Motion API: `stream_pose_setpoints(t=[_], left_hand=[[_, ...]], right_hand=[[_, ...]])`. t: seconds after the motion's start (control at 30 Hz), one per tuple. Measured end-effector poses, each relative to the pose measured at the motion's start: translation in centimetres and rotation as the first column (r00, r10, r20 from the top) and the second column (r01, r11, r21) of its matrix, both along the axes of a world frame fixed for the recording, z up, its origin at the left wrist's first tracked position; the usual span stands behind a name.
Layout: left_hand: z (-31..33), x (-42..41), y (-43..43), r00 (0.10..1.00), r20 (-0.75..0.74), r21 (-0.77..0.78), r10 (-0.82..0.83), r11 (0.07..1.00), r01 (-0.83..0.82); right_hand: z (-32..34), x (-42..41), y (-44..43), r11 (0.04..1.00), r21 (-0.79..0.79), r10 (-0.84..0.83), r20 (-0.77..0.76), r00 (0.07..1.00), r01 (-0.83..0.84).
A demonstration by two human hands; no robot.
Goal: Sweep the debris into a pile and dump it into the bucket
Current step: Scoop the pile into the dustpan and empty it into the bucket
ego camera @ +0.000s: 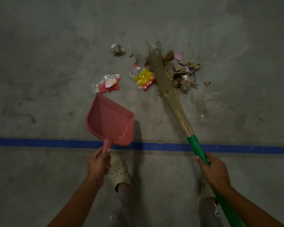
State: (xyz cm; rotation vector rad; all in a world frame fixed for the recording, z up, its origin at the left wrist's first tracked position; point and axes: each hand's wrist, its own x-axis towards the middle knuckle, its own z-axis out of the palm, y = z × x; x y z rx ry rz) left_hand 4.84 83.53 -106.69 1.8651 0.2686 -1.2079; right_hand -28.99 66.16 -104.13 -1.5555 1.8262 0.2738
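Brown debris [184, 74] heaped, wrappers [144, 78] (bright) apart

No words, brands or numbers are showing legibly on this floor. The yellow wrapper [144, 78] lying just beside the broom [175, 110] and the red wrapper [103, 88] farther to the broom's left are appearing too blurred for any print to be read.

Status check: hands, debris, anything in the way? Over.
Left hand grips pink dustpan handle, right hand grips broom. Debris scattered, not piled; dustpan empty. Bucket not in view; no obstruction seen.
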Motion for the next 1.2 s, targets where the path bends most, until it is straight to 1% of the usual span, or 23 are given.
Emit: stream_pose_setpoints(t=[0.1,0.17,0.27,0.33,0.5,0.57,0.6,0.7,0.77,0.83,0.9,0.97,1.1,1.2], left_hand=[[1.1,2.7,0.2,1.0,0.008,-0.024,0.011,1.0,-0.011],[1.8,5.0,0.4,1.0,0.023,-0.036,0.015,0.999,-0.014],[2.4,8.8,0.8,0.997,0.077,-0.04,0.012,0.999,-0.009],[2.4,11.3,1.2,0.993,0.119,-0.03,0.02,0.999,-0.016],[1.5,16.8,2.4,0.985,0.173,-0.017,0.026,1.0,-0.024],[0.8,18.3,2.6,0.983,0.181,-0.012,0.028,1.0,-0.027],[0.4,18.8,2.7,0.983,0.182,-0.01,0.027,1.0,-0.026],[-0.2,19.7,2.5,0.983,0.185,-0.001,-0.003,1.0,0.003],[-0.5,19.8,2.0,0.984,0.18,-0.001,-0.015,1.0,0.016],[-0.7,19.7,1.3,0.986,0.168,-0.011,-0.016,1.0,0.018],[-0.7,19.5,0.5,0.99,0.141,-0.033,-0.029,0.999,0.034],[-0.6,19.2,-0.2,0.992,0.117,-0.054,-0.037,0.998,0.043],[-0.4,18.5,-1.6,0.994,0.103,-0.079,-0.045,0.995,0.054],[-0.2,18.2,-2.6,0.992,0.11,-0.084,-0.066,0.994,0.075]], right_hand=[[0.7,2.8,1.7,0.998,-0.013,-0.059,0.054,0.997,0.06],[0.9,5.9,2.6,0.998,-0.006,-0.06,0.095,0.994,0.061],[0.8,12.1,3.9,1.0,-0.006,-0.005,0.197,0.98,0.006],[0.2,16.7,4.3,0.998,0.04,0.034,0.243,0.97,-0.045],[-3.3,27.0,4.5,0.95,0.193,0.197,0.236,0.952,-0.244],[-4.8,29.6,4.3,0.928,0.244,0.233,0.207,0.95,-0.28],[-5.6,30.4,4.1,0.925,0.268,0.222,0.187,0.957,-0.268],[-7.1,30.3,3.3,0.947,0.299,0.101,0.07,0.992,-0.118],[-7.3,28.3,2.8,0.964,0.264,-0.029,-0.006,1.0,0.03],[-6.6,25.5,2.7,0.968,0.195,-0.156,-0.027,0.987,0.158],[-5.1,22.6,2.9,0.963,0.122,-0.241,-0.017,0.97,0.242],[-3.5,20.4,3.7,0.959,0.068,-0.274,-0.003,0.962,0.274],[-0.7,19.5,4.4,0.974,-0.042,-0.221,0.055,0.974,0.224],[0.0,22.1,3.3,0.978,-0.007,-0.207,0.155,0.966,0.21]])
